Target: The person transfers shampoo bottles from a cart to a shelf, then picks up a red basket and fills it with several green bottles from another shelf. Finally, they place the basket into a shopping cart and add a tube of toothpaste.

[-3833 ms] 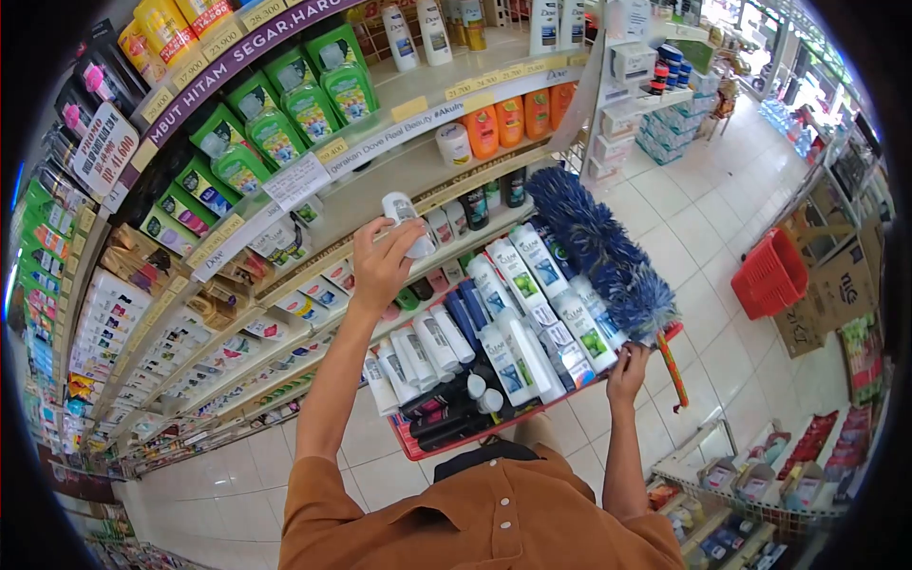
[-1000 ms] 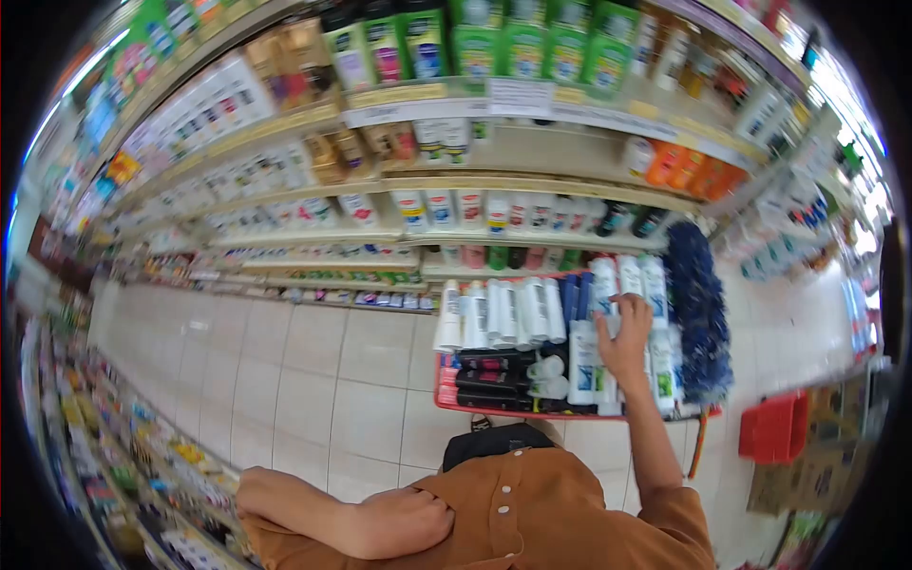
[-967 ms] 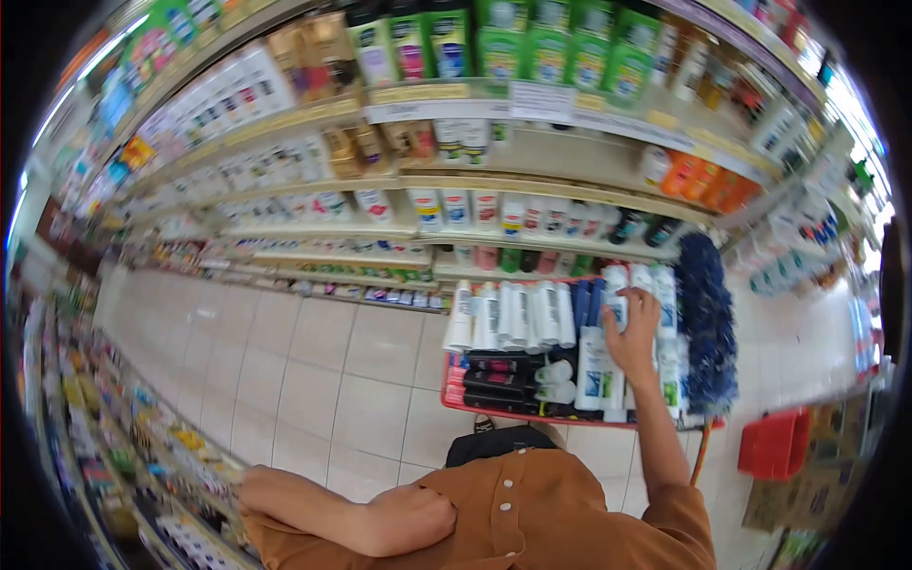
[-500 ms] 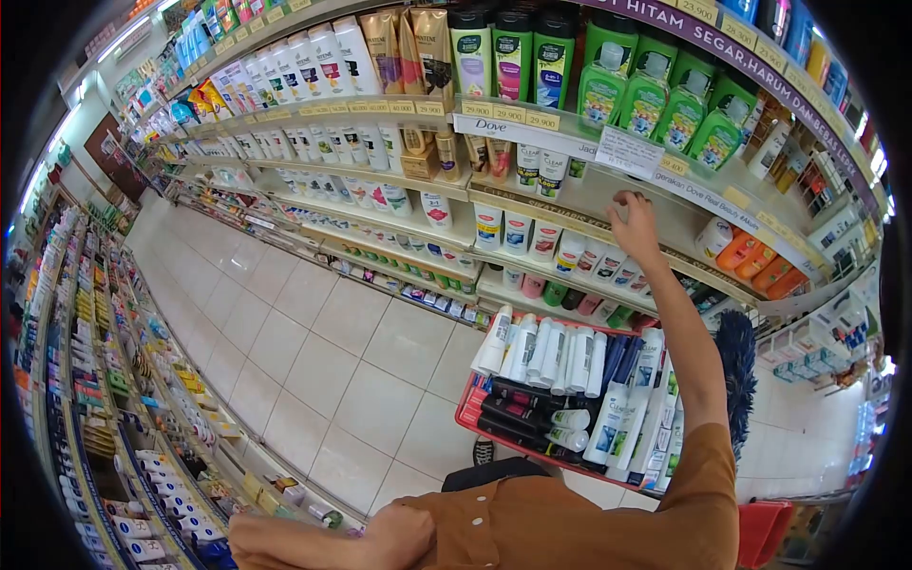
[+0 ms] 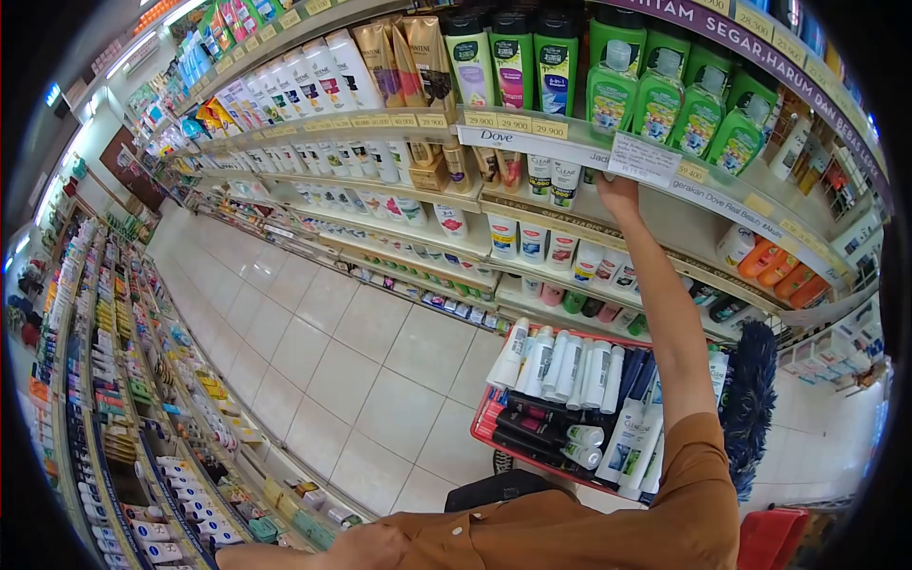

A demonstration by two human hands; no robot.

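Observation:
My right hand (image 5: 619,190) reaches into the middle shelf, beneath the Dove label strip (image 5: 546,142). Its fingers are hidden behind the strip and a hanging paper card (image 5: 644,157), so their grip does not show. Just left of it stand white Clear shampoo bottles (image 5: 563,182). My left hand (image 5: 369,548) is curled closed against the brown shirt at the bottom; whatever it may hold is hidden. Below my right arm is a red basket (image 5: 483,435) filled with white Clear bottles (image 5: 627,442), slim white bottles (image 5: 567,369) and dark bottles (image 5: 532,425).
Green bottles (image 5: 655,106) line the shelf above my right hand. Orange bottles (image 5: 777,269) stand to its right, on the shelf below the label strip. A dark fluffy duster (image 5: 750,408) is beside the basket. Tiled floor (image 5: 361,370) runs between this shelving and the left rack (image 5: 123,399).
My right hand has gone from open air before the shelf to up under the label strip, fingers now out of sight. The view has shifted slightly; my left hand stays at the shirt.

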